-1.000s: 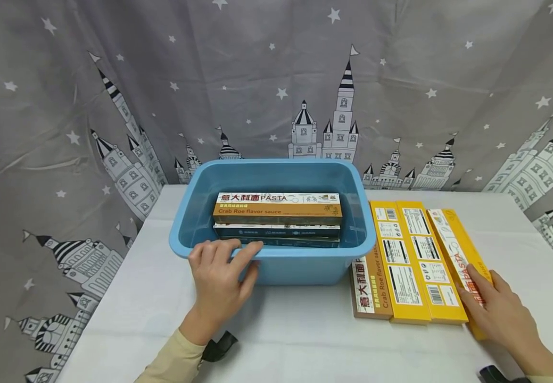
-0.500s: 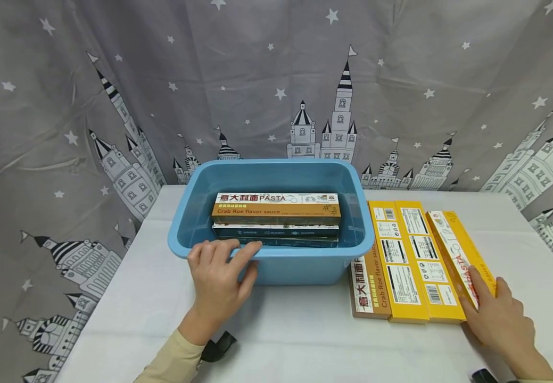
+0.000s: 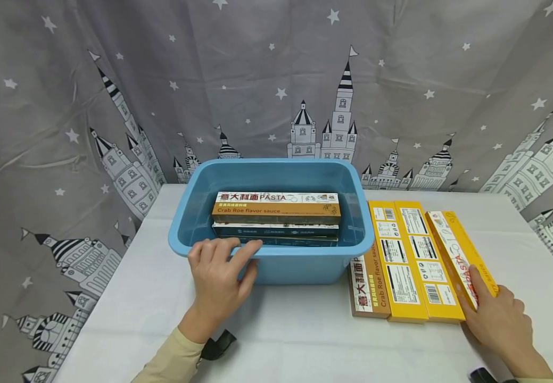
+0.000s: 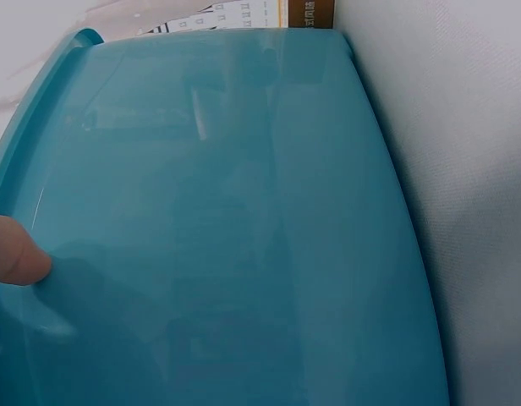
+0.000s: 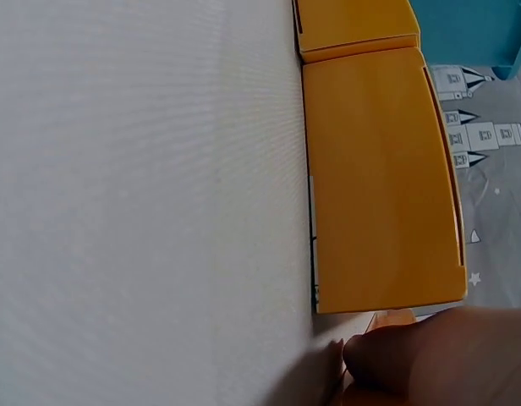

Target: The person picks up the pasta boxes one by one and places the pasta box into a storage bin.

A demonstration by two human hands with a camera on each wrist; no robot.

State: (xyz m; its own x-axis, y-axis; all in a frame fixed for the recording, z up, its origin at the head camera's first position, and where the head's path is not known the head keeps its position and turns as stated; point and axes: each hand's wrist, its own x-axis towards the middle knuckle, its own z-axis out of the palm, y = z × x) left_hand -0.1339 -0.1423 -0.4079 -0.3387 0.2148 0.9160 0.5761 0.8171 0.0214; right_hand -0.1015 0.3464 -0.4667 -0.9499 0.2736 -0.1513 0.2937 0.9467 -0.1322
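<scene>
My left hand (image 3: 221,282) grips the near rim of a blue plastic bin (image 3: 300,270), fingers over the edge and thumb outside. In the left wrist view, the thumb (image 4: 19,254) touches the bin's wall (image 4: 218,211). Inside lie a brown-and-white crab roe pasta box (image 3: 276,211) and dark boxes (image 3: 276,232). At the right, my right hand (image 3: 498,325) holds the lower part of a yellow-and-white pasta box (image 3: 465,250), slanted on the table; its near end is hidden by the hand. The right wrist view shows my thumb (image 5: 438,359) beside a yellow box end (image 5: 383,186).
Left of the held box lie two yellow pasta boxes (image 3: 430,250) side by side, labels up. A brown pasta box (image 3: 377,290) adjoins them, partly under the bin's overhanging rim. The white-covered table (image 3: 305,340) meets a grey castle-print curtain (image 3: 257,80) behind.
My right hand has shifted slightly left and settled on the pasta box, whose near end, visible earlier, is now hidden. My left hand and the bin have stayed put.
</scene>
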